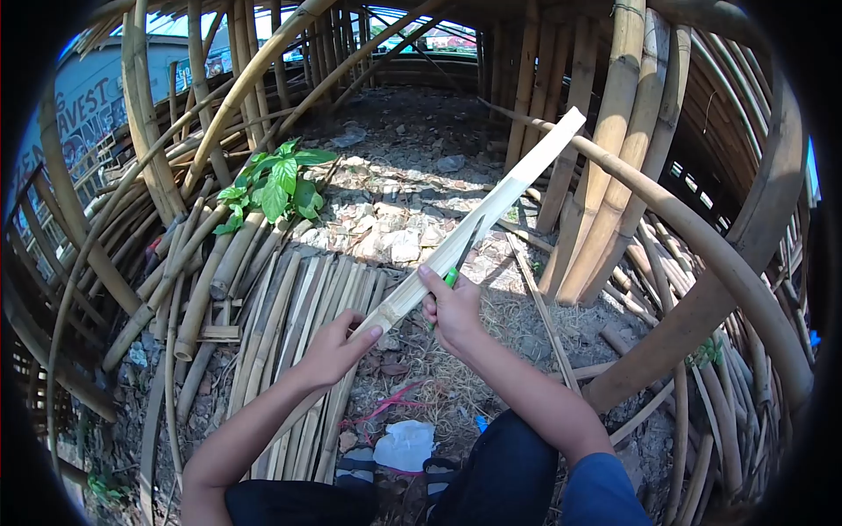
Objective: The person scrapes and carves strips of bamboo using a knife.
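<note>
A long pale split bamboo strip [497, 200] slants from lower left to upper right in front of me. My left hand [334, 351] is closed round its lower end, with the thumb on top. My right hand [453, 314] grips a knife by its green handle [452, 277], and its thumb presses on the strip. The knife's dark blade [472, 238] lies against the strip's right edge. Part of the handle is hidden in my right fingers. Below my left forearm lies a row of split bamboo strips [294, 298] on the ground.
Bamboo poles [210, 254] are piled at left beside a green leafy plant [276, 184]. A curved pole [684, 206] and thick upright poles [605, 167] stand at right. White paper [404, 444] and pink string [399, 399] lie near my feet. Rubble [395, 230] covers the ground ahead.
</note>
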### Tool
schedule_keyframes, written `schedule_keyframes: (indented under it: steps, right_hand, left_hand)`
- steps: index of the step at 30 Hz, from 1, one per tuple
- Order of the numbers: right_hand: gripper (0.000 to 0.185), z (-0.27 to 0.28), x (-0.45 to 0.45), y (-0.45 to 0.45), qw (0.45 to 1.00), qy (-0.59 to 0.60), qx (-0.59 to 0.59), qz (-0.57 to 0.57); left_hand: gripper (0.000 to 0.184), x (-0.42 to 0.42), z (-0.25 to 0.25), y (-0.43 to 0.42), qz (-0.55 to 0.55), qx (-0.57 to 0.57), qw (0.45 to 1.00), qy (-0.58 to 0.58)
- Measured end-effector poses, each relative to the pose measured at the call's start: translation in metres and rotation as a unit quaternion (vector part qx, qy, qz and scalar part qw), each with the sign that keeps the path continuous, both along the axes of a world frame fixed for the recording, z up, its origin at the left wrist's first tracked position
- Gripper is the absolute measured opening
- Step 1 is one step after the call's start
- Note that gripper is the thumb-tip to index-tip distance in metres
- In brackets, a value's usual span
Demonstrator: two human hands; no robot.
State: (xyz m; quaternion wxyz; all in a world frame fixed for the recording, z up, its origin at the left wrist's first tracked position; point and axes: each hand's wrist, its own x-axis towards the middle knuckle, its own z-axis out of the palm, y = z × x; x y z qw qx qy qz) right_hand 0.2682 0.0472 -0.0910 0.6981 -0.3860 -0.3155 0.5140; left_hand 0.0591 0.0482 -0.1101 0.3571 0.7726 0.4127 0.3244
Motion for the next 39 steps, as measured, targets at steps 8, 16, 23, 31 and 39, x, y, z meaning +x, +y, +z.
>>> schedule_keyframes:
  steps: [8,16,23,31,39]
  right_hand:
    - [0.037,-0.002,0.006,-0.013,0.994,-0.068,-0.054,0.068]
    - [0.044,-0.024,0.010,-0.085,0.924,-0.172,-0.139,0.312]
    - [0.038,-0.049,-0.005,-0.094,0.883,-0.205,-0.126,0.402]
    - [0.041,-0.047,0.001,-0.090,0.871,-0.132,-0.173,0.440]
    - [0.044,-0.040,-0.001,-0.093,0.898,-0.243,-0.120,0.346]
  left_hand:
    - [0.031,-0.006,0.000,0.012,-0.109,-0.322,0.937,-0.080]
    - [0.039,-0.026,-0.010,-0.004,-0.081,-0.389,0.912,-0.099]
    - [0.046,-0.009,-0.002,-0.026,-0.049,-0.377,0.921,-0.084]
    - [0.040,-0.005,-0.007,-0.036,-0.088,-0.371,0.915,-0.132]
    - [0.042,-0.008,0.005,-0.045,-0.066,-0.407,0.900,-0.139]
